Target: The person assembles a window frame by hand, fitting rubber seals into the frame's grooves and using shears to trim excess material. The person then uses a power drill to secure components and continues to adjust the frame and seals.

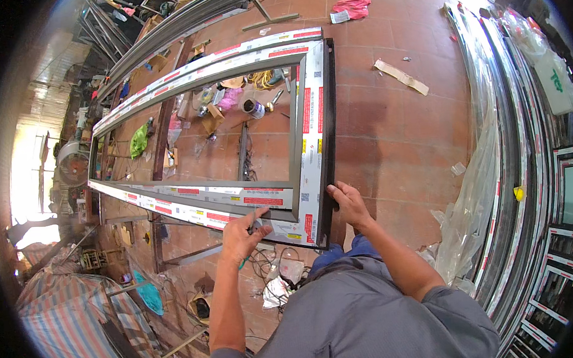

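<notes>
A long rectangular metal window frame, grey inside and covered with white-and-red protective film, lies raised above the floor in front of me. Its near right corner is closest to my body. My left hand grips the near bar close to that corner, index finger and thumb on top of the film; the other fingers are partly hidden. At the right end, my right hand is closed around the dark outer edge of the frame, its fingertips partly out of sight. Through the opening, floor clutter shows beneath.
Dark metal supports stand under the frame. Long film-wrapped profiles line the right side, with clear plastic sheeting beside them. A fan stands at the far left; a striped sheet is nearer. Cables lie near my legs.
</notes>
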### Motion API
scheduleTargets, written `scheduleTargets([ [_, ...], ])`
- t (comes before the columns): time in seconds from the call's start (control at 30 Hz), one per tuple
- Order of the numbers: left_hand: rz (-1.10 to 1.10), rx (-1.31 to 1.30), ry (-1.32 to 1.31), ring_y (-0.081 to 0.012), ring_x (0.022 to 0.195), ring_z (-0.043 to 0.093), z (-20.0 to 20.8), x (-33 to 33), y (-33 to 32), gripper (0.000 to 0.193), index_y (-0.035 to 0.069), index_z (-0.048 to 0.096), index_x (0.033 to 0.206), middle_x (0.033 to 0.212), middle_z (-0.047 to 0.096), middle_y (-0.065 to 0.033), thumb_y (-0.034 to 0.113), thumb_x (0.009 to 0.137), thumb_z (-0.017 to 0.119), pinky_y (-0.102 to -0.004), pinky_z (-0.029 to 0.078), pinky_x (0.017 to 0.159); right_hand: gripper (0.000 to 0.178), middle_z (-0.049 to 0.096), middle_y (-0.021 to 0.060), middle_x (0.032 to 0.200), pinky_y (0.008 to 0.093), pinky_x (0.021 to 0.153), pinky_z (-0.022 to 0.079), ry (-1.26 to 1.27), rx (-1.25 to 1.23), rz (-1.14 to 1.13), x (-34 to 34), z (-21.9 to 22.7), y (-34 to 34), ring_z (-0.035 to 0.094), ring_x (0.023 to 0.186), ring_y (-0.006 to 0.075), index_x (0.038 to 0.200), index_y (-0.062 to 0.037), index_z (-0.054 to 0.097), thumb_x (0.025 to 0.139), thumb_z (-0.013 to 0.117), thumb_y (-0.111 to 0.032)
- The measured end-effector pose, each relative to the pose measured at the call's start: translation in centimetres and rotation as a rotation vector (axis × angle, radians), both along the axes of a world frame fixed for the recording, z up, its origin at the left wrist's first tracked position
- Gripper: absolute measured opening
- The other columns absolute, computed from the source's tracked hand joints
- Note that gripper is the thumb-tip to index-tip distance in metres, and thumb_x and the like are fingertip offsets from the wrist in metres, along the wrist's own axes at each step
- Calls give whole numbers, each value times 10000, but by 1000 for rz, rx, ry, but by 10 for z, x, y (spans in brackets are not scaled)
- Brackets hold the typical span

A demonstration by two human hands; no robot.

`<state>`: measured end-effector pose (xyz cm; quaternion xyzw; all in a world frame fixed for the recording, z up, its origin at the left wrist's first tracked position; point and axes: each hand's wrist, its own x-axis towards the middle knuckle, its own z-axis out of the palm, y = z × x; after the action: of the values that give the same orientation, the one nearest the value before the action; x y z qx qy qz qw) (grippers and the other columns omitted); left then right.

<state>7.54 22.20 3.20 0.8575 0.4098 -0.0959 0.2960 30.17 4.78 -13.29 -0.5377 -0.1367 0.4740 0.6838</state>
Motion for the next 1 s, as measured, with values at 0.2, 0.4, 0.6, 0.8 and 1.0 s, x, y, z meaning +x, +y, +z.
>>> scheduleTargets([
  [0.2, -38, 67, -98, -266, 669, 647, -12, -4, 1, 534, 207, 737, 1326, 742, 689, -121, 331, 826, 876, -384, 532, 708, 320, 624, 59, 799, 372, 638, 473, -155, -34, 32, 1, -5, -5, 609, 745, 161, 957, -1, 653, 1082, 579, -287],
  [0.4, -44, 69, -114, -168, 660, 581, -15, -7, 1, 544, 177, 737, 1332, 669, 604, -34, 173, 801, 852, -333, 504, 686, 352, 597, 231, 757, 436, 678, 489, -500, -182, -142, -16, 9, -2, 623, 703, 312, 954, 19, 641, 1044, 594, -318],
  [0.6, -39, 52, -127, -135, 645, 557, -20, -8, 2, 564, 171, 736, 1341, 647, 579, -10, 106, 787, 822, -317, 492, 669, 359, 612, 245, 765, 422, 681, 486, -306, -90, -124, 0, 8, 9, 599, 689, 300, 978, 33, 647, 1039, 577, -314],
  [0.8, -12, 39, -104, -186, 684, 611, -21, -10, 4, 563, 175, 735, 1338, 727, 658, -61, 222, 792, 862, -341, 513, 702, 373, 633, 270, 801, 447, 701, 499, -272, -80, -173, 2, 1, 16, 661, 738, 358, 952, 37, 663, 1028, 575, -317],
  [1.0, 13, 9, -70, -219, 714, 650, -25, -11, 7, 561, 183, 742, 1322, 776, 705, -94, 307, 794, 885, -349, 528, 730, 389, 655, 284, 860, 471, 726, 504, -540, -232, -196, 10, 3, 25, 674, 777, 397, 955, 37, 676, 1013, 588, -337],
])
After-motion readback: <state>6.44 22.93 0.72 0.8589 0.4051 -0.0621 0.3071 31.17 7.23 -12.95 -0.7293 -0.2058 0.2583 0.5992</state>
